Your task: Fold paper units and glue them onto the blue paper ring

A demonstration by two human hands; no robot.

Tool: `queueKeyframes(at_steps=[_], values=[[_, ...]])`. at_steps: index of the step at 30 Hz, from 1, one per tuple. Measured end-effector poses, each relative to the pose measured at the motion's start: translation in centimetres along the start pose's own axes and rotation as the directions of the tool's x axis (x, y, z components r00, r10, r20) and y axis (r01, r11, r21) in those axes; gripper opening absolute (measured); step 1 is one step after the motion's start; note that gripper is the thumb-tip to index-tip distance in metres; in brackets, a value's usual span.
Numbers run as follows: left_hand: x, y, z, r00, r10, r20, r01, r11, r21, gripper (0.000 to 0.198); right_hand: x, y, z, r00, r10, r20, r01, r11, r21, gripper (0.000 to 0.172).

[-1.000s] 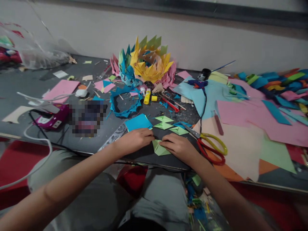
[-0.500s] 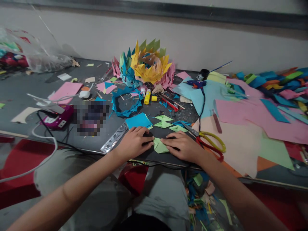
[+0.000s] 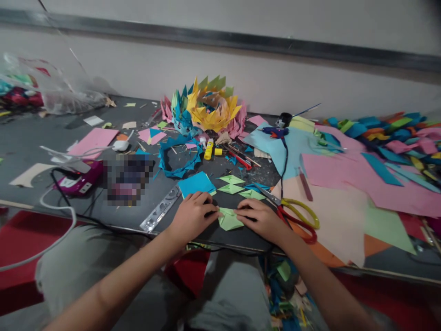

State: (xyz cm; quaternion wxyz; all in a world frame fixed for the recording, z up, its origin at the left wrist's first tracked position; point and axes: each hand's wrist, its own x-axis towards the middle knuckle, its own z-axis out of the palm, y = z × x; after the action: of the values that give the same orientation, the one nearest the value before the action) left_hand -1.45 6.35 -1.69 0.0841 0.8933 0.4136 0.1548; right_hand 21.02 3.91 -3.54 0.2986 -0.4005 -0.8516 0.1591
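Note:
A light green folded paper lies near the table's front edge, between my two hands. My left hand pinches its left corner with thumb and fingertips. At its upper right side, the closed fingers of my right hand grip the same paper. Just beyond are several green folded paper pieces shaped like flat diamonds. A stack of blue paper sits past my left hand, beside a clear ruler. Scissors with yellow and red handles rest right of my right hand.
Folded-paper rings stand at the back, with a blue ring nearer. A glue stick, a glue gun and a red cutter lie mid-table. Pink sheets cover the right; a purple power strip sits left.
The view has tilted up slightly, so everything sits lower in the picture. Both hands stay at the green paper, with my right fingers shifted a little along its upper edge.

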Motion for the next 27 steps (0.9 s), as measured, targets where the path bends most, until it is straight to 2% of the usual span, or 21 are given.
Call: queueKeyframes(at_steps=[3,7,11,14,17,20,24,27], values=[[0.1,0.1,0.5,1.0,0.025,-0.012,-0.024,1.0,0.016,0.018,-0.1,-0.4,0.1,0.998,0.01,-0.059,-0.015,0.996,-0.083,0.02],[-0.2,-0.1,1.2,0.979,0.202,-0.001,-0.202,0.979,-0.021,0.016,-0.1,-0.6,0.2,0.993,0.036,-0.114,-0.05,0.99,-0.13,0.02],[-0.5,-0.1,1.3,0.961,0.276,0.03,-0.278,0.956,0.092,0.015,0.0,-0.6,-0.1,0.977,0.065,-0.201,-0.086,0.992,-0.093,0.017],[-0.5,0.3,0.9,0.962,0.267,0.053,-0.272,0.948,0.162,0.019,-0.5,-1.1,-0.3,0.966,0.076,-0.247,-0.091,0.995,-0.051,0.012],[-0.2,0.9,0.5,0.969,0.223,0.108,-0.239,0.957,0.166,0.016,-1.3,-1.9,0.2,0.98,0.083,-0.182,-0.089,0.996,-0.028,0.013],[0.1,1.3,0.3,0.971,0.193,0.145,-0.214,0.966,0.146,0.029,-1.8,-2.8,1.1,0.984,0.081,-0.161,-0.094,0.992,-0.08,0.018],[0.2,1.4,0.5,0.974,0.178,0.141,-0.192,0.977,0.091,0.029,-2.0,-3.9,1.8,0.953,0.068,-0.296,-0.125,0.975,-0.181,0.02],[0.0,1.1,0.8,0.973,0.202,0.11,-0.205,0.979,0.013,0.027,-2.2,-4.5,1.6,0.926,0.123,-0.357,-0.182,0.974,-0.135,0.016]])
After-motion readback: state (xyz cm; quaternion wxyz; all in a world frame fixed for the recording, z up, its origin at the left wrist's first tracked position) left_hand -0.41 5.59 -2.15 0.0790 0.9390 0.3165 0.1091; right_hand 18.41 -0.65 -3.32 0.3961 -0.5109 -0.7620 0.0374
